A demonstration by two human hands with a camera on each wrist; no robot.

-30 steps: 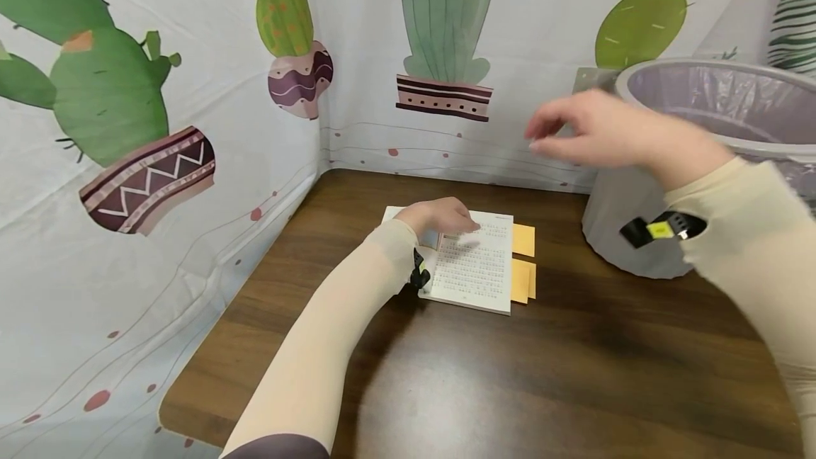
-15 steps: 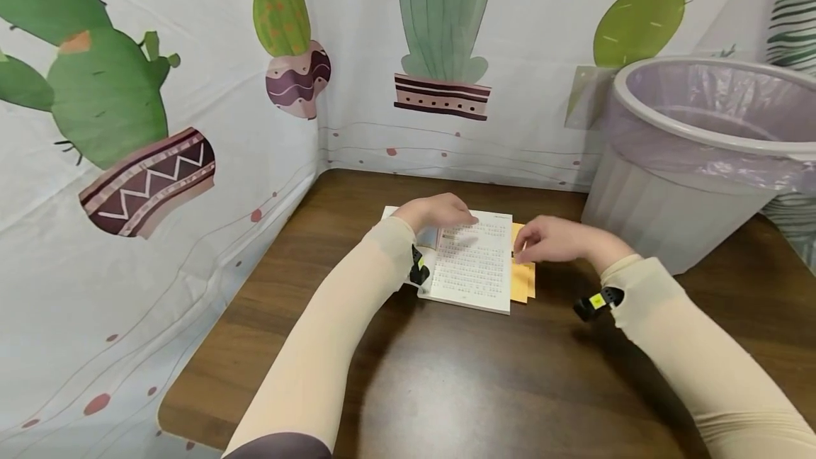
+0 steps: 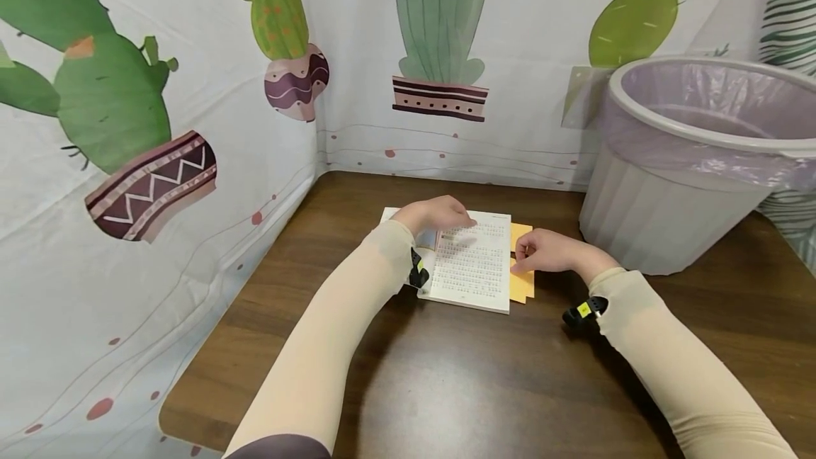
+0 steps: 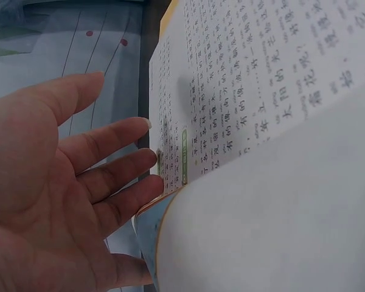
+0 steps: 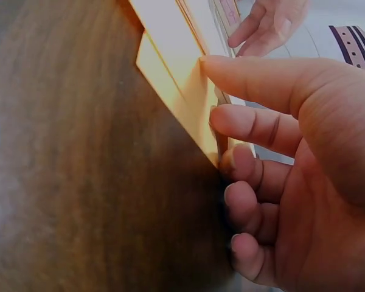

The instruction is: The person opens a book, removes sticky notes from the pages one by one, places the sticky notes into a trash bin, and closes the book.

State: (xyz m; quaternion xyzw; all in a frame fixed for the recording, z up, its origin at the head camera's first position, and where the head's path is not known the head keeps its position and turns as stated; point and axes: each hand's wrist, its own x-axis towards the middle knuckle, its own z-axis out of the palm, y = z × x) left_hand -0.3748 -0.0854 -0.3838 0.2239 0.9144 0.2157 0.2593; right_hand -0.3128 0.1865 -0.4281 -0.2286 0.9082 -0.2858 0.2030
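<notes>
An open book [image 3: 472, 275] with printed pages lies on the table, orange sticky notes [image 3: 521, 292] jutting from its right edge. My left hand [image 3: 440, 214] is over its upper part. In the left wrist view that hand's relaxed fingers meet the book's far edge, beside a curving white page [image 4: 280, 207]. My right hand [image 3: 551, 250] is at the notes. From the right wrist, the thumb tip touches an orange note [image 5: 170, 79], the index fingertip stands at its edge, and a gap shows between the two. The other fingers curl loosely.
A grey bin [image 3: 663, 211] with a purple-tinted liner stands at the back right of the brown wooden table [image 3: 484, 388]. White cloth printed with cacti [image 3: 440, 20] hangs behind and to the left. Each wrist wears a black strap camera [image 3: 583, 312].
My right hand has dropped from near the bin to the notes at the book's right edge, then shifted slightly toward the lower ones. The left hand keeps its place on the book.
</notes>
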